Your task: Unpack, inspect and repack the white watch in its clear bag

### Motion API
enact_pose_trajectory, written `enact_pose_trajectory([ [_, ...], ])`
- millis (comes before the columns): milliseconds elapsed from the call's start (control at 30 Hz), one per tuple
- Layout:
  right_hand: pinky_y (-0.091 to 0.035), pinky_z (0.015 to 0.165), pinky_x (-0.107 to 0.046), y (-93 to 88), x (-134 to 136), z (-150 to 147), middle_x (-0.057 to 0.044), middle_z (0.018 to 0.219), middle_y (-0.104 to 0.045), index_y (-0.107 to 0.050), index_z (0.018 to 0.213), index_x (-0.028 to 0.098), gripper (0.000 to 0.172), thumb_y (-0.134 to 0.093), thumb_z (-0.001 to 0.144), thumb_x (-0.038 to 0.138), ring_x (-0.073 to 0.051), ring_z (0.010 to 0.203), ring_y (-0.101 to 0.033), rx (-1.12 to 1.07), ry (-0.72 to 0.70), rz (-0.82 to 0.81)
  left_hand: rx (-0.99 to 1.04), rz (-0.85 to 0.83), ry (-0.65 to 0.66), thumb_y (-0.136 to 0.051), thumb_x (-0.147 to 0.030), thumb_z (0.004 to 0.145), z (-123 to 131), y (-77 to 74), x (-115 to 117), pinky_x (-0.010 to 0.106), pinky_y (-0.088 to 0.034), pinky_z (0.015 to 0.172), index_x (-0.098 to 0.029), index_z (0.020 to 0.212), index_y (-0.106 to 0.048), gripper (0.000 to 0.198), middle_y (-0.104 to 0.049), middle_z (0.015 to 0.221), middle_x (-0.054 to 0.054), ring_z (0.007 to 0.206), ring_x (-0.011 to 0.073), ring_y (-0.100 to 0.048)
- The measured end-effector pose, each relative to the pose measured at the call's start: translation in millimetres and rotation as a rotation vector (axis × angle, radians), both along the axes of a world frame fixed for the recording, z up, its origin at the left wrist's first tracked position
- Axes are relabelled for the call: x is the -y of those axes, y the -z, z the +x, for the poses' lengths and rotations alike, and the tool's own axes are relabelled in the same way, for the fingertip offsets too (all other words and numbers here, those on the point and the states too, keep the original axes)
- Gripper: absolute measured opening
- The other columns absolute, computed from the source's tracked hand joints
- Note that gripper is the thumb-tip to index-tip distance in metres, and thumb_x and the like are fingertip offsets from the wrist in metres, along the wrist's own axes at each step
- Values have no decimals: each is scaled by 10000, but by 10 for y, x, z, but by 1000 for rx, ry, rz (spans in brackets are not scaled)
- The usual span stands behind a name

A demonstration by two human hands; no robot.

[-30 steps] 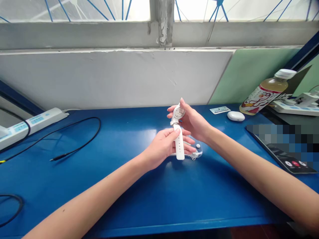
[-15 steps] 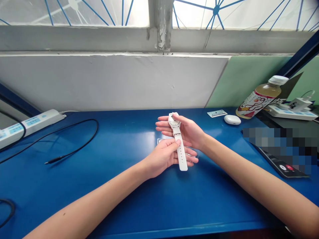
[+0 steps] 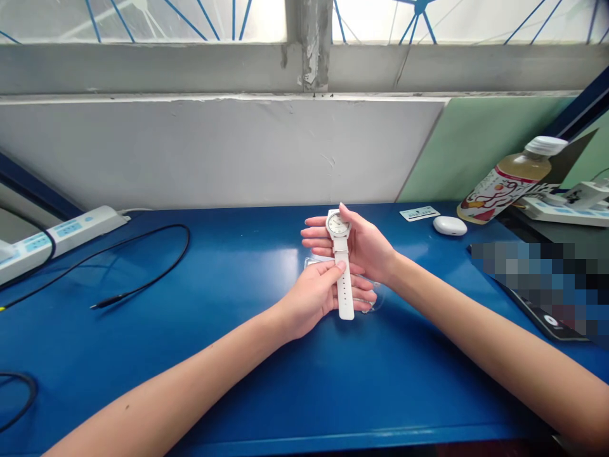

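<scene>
A white wristwatch [image 3: 339,224] with a round pale dial lies face up across both hands, its perforated strap hanging toward me. My left hand [image 3: 311,292] pinches the strap, thumb on top and fingers stretched out beneath. Behind the watch head is my right hand [image 3: 368,247], its fingers extended under the case and its thumb raised along the right edge of the dial. Under the hands, a clear plastic item [image 3: 375,298] rests on the blue table [image 3: 257,393]; mostly covered, its kind cannot be made out.
At left are a white power strip [image 3: 66,238] and a black cable [image 3: 143,292]. On the right stand or lie a drink bottle [image 3: 509,181], a white earbud case [image 3: 450,225], a small card [image 3: 419,213] and a phone [image 3: 547,317] with a blurred screen.
My right thumb has shifted off the dial to its right edge, so more of the dial shows. The watch has turned slightly, its strap now pointing straighter toward me. The camera view has shifted a little.
</scene>
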State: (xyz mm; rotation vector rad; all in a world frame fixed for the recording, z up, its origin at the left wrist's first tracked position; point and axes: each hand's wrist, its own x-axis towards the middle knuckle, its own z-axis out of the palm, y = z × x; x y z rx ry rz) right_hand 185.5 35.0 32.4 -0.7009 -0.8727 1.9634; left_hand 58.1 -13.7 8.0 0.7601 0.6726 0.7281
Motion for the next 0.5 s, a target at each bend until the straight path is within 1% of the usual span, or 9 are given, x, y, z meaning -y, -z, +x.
enact_pose_trajectory([
  [100, -587, 864, -314, -4, -13, 29, -158, 1000, -781, -692, 1096, 72, 529, -304, 1046, 430, -205, 909, -753, 1, -4, -4, 16, 3, 3, -424, -229, 1035, -19, -21, -1, 374, -613, 734, -52, 934, -651, 304, -728, 838, 148, 754, 225, -742],
  [267, -578, 877, -342, -6, -23, 71, -167, 1028, -775, -689, 1085, 72, 569, -257, 1053, 440, -205, 900, -750, 17, -39, -21, 32, 19, 111, -476, -260, 1021, -80, -80, 14, 387, -604, 811, -39, 1003, -677, 299, -740, 968, 197, 873, 259, -750],
  [333, -577, 874, -352, -7, -25, 79, -170, 1049, -770, -686, 1085, 67, 588, -242, 1053, 451, -211, 904, -748, 13, -67, -23, 9, 22, 124, -478, -259, 1021, -92, -96, 23, 399, -599, 833, -36, 1006, -680, 301, -742, 990, 207, 889, 265, -752],
  [400, -573, 879, -354, -9, -32, 89, -169, 1062, -766, -679, 1097, 64, 595, -230, 1056, 451, -216, 919, -746, -1, -94, -15, -36, 22, 90, -469, -250, 1025, -89, -106, 35, 391, -601, 827, -32, 995, -681, 306, -747, 982, 211, 883, 265, -755],
  [500, -552, 919, -350, -11, -47, 111, -163, 1073, -763, -665, 1124, 69, 574, -221, 1063, 426, -208, 939, -740, -13, -120, 7, -92, 20, -6, -444, -225, 1034, -66, -113, 50, 367, -604, 804, -28, 969, -676, 312, -757, 927, 205, 844, 252, -761],
])
